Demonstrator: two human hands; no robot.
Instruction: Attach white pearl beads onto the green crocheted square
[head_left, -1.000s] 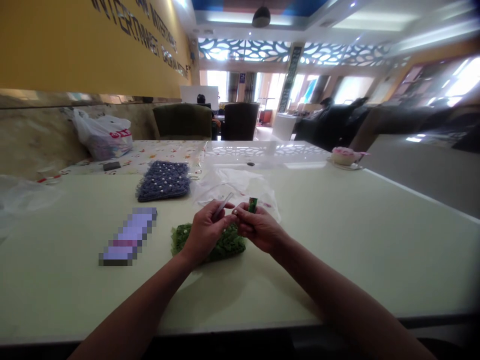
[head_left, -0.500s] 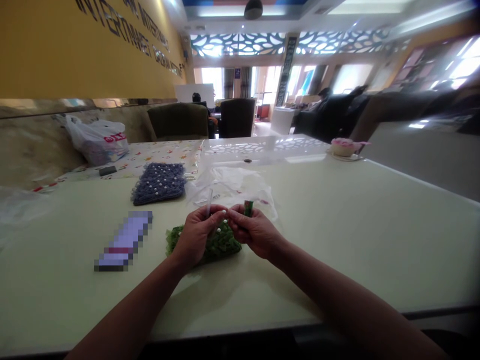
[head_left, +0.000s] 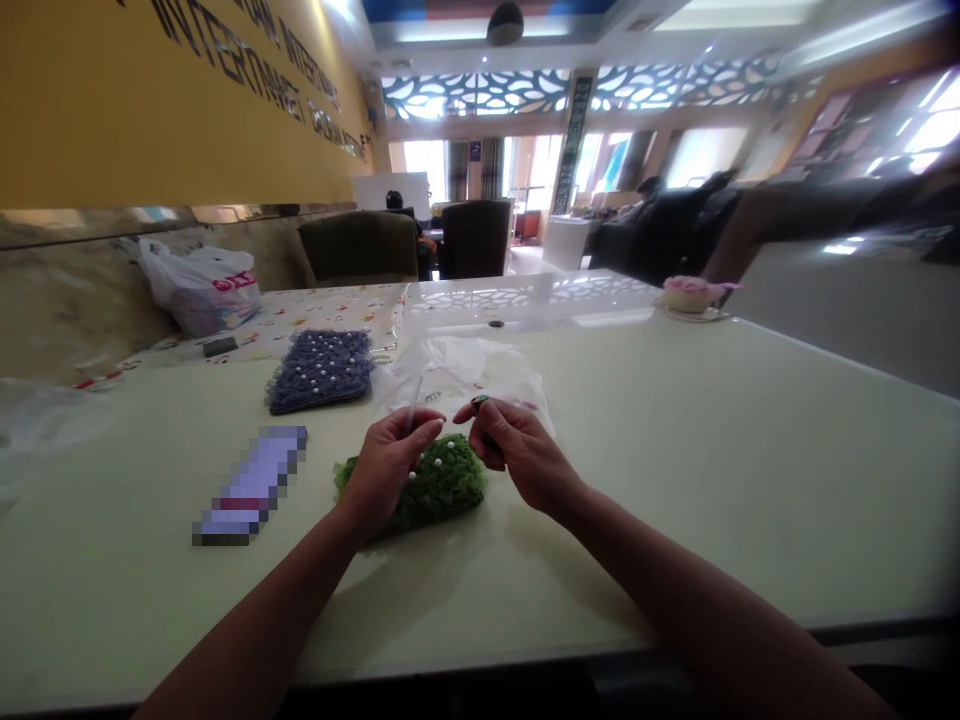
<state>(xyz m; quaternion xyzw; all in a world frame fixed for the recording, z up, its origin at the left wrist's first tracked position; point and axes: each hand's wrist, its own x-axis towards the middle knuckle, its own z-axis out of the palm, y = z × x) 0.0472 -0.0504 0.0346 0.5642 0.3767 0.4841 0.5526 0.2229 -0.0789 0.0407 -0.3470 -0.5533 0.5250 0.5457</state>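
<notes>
Bright daylight pours through the windows at the top middle of the frame, glaring out at the upper right; the glossy table shines, soft shadows lie under the left hand and right hand, and the far right edge smears and bends

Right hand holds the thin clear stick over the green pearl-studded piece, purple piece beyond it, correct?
No, the left hand holds the thin clear stick; the right hand pinches a small green piece, as the head view shows. The rest stands.
</notes>
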